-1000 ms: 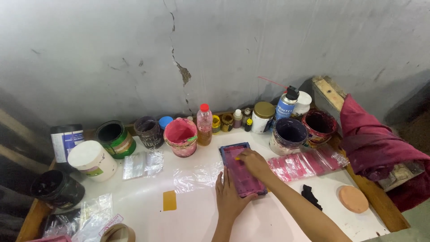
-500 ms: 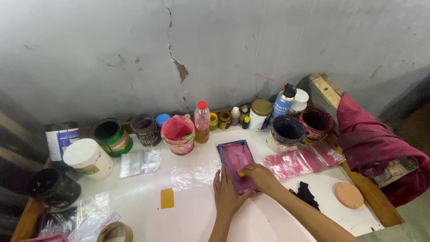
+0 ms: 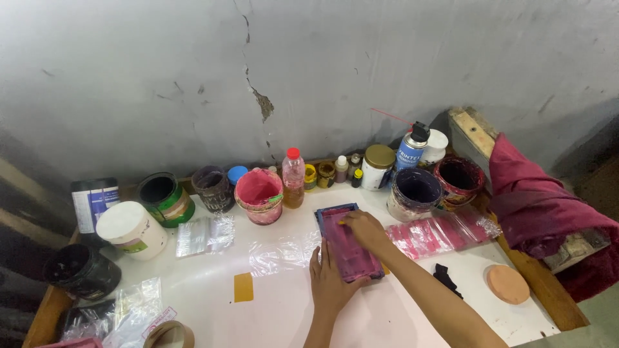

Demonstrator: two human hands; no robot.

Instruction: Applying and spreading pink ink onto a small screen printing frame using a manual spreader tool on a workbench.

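A small printing screen (image 3: 348, 241), a blue-framed rectangle stained magenta all over its mesh, is lying flat near the middle of the white table (image 3: 284, 309), its long side running from about eleven o'clock to five o'clock. The left hand (image 3: 330, 283) is pressing flat, fingers spread, against the frame's near left edge, steadying it rather than gripping. The right hand (image 3: 364, 229) is resting on the mesh near the far end, fingers curled together around something small; I cannot tell what it is.

The frame looks rigid and light, so the rails are the places to take hold; the stretched mesh is likely taut but delicate, and the wet ink is probably making everything slick and ready to smear.

Under and beside the screen, at nine o'clock, clear plastic sleeves (image 3: 284, 251) are lying on the table, with more plastic bags (image 3: 205, 235) farther left. At three o'clock a row of pink printed sleeves (image 3: 438, 233) is spreading toward the edge. At twelve o'clock a small bottle with a red cap (image 3: 293, 177) is standing beside a pink ink bucket (image 3: 259, 195); at two o'clock a purple-stained bucket (image 3: 414, 192) is sitting just in front of a spray can (image 3: 410, 147). A yellow square patch (image 3: 243, 287) is lying at eight o'clock, a round tan pad (image 3: 507, 283) at four o'clock, and a maroon cloth (image 3: 541, 206) is draping over the right end.
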